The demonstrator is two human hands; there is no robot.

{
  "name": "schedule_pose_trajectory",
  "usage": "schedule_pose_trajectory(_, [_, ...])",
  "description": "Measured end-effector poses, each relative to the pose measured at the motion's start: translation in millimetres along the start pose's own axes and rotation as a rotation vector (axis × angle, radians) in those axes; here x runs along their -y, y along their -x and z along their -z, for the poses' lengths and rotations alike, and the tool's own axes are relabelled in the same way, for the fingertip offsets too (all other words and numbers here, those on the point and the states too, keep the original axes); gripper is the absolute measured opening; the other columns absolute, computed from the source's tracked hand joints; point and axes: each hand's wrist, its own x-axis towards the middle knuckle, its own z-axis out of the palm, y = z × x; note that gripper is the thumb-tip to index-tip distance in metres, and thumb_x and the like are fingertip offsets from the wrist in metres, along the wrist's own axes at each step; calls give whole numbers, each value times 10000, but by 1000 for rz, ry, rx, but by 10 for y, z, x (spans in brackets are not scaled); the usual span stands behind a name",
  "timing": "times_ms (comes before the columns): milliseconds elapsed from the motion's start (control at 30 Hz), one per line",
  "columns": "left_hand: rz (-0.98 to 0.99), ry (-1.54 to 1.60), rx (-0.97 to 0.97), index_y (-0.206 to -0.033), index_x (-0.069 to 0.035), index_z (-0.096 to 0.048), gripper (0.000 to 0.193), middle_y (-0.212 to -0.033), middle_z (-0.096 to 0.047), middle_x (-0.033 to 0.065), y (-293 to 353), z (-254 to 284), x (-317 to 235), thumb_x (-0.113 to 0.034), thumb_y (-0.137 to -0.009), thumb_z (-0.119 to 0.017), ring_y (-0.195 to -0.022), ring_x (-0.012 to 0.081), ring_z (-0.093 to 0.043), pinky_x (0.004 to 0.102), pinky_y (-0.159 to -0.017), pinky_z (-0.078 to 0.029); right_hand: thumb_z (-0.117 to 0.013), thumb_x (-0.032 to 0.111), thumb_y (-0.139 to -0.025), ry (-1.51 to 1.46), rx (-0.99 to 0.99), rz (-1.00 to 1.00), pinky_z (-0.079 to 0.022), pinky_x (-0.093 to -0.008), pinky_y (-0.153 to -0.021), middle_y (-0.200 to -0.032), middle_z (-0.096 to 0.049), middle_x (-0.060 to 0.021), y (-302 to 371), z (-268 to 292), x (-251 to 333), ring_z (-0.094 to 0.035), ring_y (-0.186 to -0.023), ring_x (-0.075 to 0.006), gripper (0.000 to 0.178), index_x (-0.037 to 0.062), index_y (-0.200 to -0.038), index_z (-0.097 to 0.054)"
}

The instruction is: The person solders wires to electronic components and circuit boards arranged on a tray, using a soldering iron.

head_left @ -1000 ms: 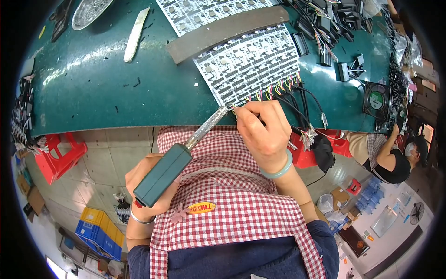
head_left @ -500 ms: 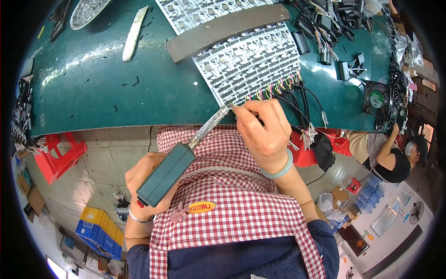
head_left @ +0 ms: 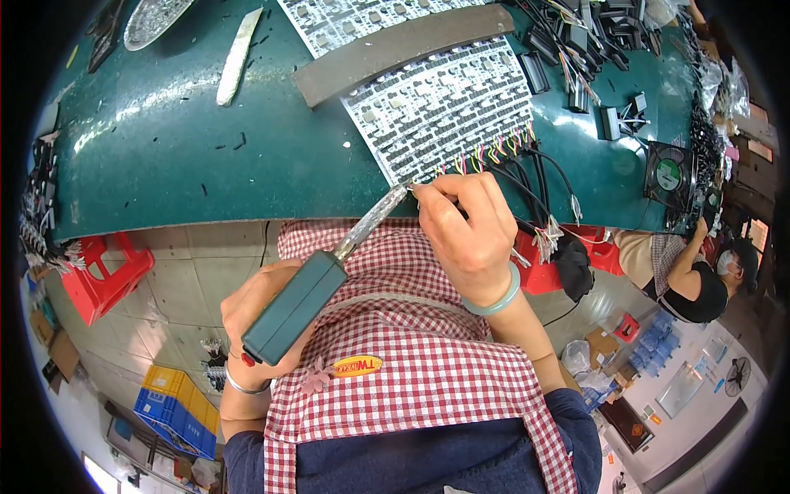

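My left hand point(head_left: 267, 313) is wrapped round the green body of a soldering iron point(head_left: 296, 306). The iron slants up to the right, its tip at the near left corner of a white circuit board panel point(head_left: 436, 103) full of small dark parts. Beside that tip, my right hand point(head_left: 471, 230) pinches a thin wire, mostly hidden by the fingers, against the board's near edge. To the right of it, several red, yellow and white wires point(head_left: 498, 152) stand along the same edge and run into black cables point(head_left: 539, 185) that hang over the table edge.
A curved brown bar point(head_left: 403, 51) lies across the panel. Black housings with wires point(head_left: 576, 49) pile up at the far right, near a small fan point(head_left: 668, 177). A whitish strip point(head_left: 239, 58) and a metal dish point(head_left: 156, 20) lie far left. Another person point(head_left: 699, 284) sits at right.
Almost nothing differs. Both hands, the soldering iron and the panel stay in nearly the same places.
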Motion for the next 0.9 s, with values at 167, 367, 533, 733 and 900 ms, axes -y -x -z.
schedule_pose_trajectory(167, [-43, -3, 18, -979, 80, -675, 299, -977, -697, 201, 2, 12, 32, -21, -702, -727, -828, 296, -705, 338, -745, -545, -672, 18, -715, 0, -16, 3, -488, -313, -615, -889, -613, -79, -6, -14, 2, -571, -757, -228, 255, 11, -969, -661])
schedule_pose_trajectory(367, [-51, -34, 5, -984, 70, -679, 310, -946, -693, 194, 18, 20, 35, -37, -699, -739, -801, 289, -694, 340, -730, -540, -687, -1, -705, -1, -28, -2, -480, -311, -603, -884, -609, -71, -7, -23, 5, -563, -745, -221, 263, 18, -966, -660])
schedule_pose_trajectory(533, [-65, -113, -59, -861, 65, -701, 274, -884, -701, 195, 47, 53, -24, 25, -589, -704, -816, 355, -724, 386, -735, -594, -693, -8, -705, 1, -22, -4, -480, -311, -600, -884, -609, -68, -6, -25, 4, -563, -743, -219, 260, 22, -961, -660])
schedule_pose_trajectory(733, [-72, -72, -26, -925, 53, -682, 271, -850, -666, 150, 46, 44, 33, -51, -682, -742, -694, 266, -651, 337, -656, -512, -703, -19, -703, 6, -31, -5, -480, -310, -596, -882, -610, -65, -10, -28, 4, -565, -740, -217, 257, 26, -953, -663])
schedule_pose_trajectory(900, [-72, -66, -13, -912, 58, -674, 258, -857, -665, 161, 40, -1, 89, -46, -686, -742, -700, 266, -658, 343, -647, -516, -705, -20, -702, 7, -24, -3, -482, -309, -597, -883, -613, -65, -11, -17, 9, -568, -743, -218, 256, 26, -951, -666])
